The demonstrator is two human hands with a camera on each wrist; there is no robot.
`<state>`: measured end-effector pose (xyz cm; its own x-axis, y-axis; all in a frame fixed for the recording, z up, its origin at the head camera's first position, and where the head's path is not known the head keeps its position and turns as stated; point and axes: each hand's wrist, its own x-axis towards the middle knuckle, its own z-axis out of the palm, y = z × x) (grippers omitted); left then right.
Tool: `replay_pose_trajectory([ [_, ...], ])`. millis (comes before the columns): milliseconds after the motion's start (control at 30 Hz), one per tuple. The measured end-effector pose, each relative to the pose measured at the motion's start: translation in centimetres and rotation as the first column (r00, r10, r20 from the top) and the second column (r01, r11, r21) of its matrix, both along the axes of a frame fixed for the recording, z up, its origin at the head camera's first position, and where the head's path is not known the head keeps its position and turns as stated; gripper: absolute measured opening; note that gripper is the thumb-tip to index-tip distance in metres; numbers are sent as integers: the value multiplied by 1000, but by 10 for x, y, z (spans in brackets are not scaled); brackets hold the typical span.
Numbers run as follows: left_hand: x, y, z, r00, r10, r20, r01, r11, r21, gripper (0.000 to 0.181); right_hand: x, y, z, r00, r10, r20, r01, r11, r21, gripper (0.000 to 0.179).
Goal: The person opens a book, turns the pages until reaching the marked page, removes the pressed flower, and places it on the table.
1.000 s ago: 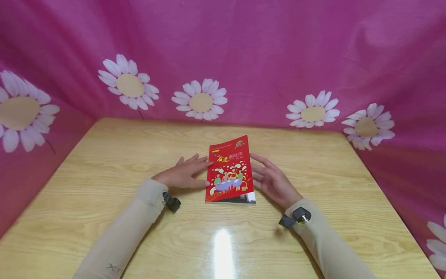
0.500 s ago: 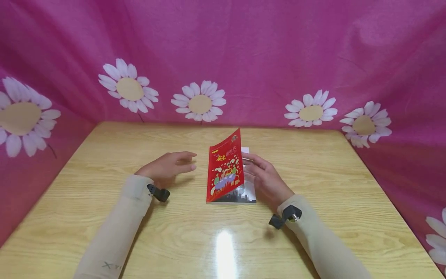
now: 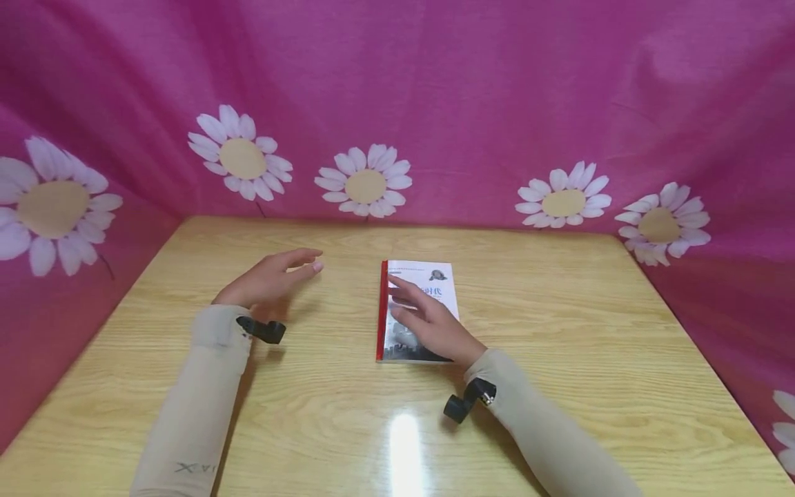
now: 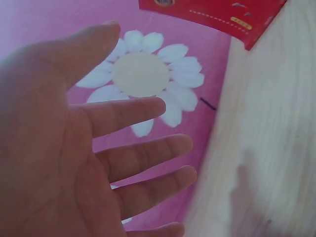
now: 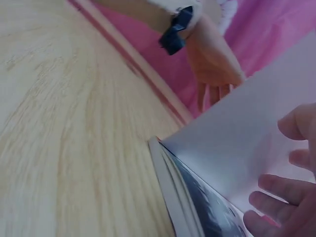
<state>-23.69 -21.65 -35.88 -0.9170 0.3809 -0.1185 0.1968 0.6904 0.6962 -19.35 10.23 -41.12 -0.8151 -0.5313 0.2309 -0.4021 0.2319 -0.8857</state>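
A thin book (image 3: 406, 352) lies in the middle of the table with its red front cover (image 3: 381, 310) standing almost on edge along the spine. Beneath, a page with grey pictures and blue lettering shows. My right hand (image 3: 435, 326) reaches over that page, fingers extended to the cover's inner side. In the right wrist view the pale inside of the cover (image 5: 237, 143) rises from the page stack (image 5: 174, 190), beside my spread fingertips. My left hand (image 3: 270, 277) hovers above the table left of the book, fingers relaxed and holding nothing. The left wrist view shows the red cover's corner (image 4: 212, 15) beyond the thumb.
The pale wooden table (image 3: 323, 414) stretches around the book. A pink curtain (image 3: 459, 103) with white daisies (image 3: 365, 186) closes off the back and both sides. Dark camera mounts (image 3: 462, 402) sit on both wrists.
The cover has swung from nearly closed to almost upright, uncovering the page. My right hand has moved left with it. My left hand has left the cover and drawn back to the left.
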Motion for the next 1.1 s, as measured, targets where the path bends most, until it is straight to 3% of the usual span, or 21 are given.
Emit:
replay_pose_trajectory([
  [200,-1,-6,7,1000,12,-27,-12,1000,9,65,3,-12,0,999,12,-42,-6,990,144,51],
  [400,-2,-8,7,999,18,-33,-17,999,34,66,5,-24,0,996,47,-73,-25,957,288,51],
  [667,-2,-3,6,999,38,-30,-38,999,13,76,9,-30,-1,990,111,-90,-57,884,463,59],
  [800,-2,7,4,999,36,-13,-36,999,-22,82,12,-35,-3,979,131,-156,-24,834,551,62],
  [933,-4,20,-2,999,-27,-21,24,995,-101,86,15,-39,-6,960,153,-234,29,779,627,64],
  [1100,-4,32,-12,990,-135,-32,126,973,-192,92,19,-40,-6,955,147,-257,61,751,657,65],
])
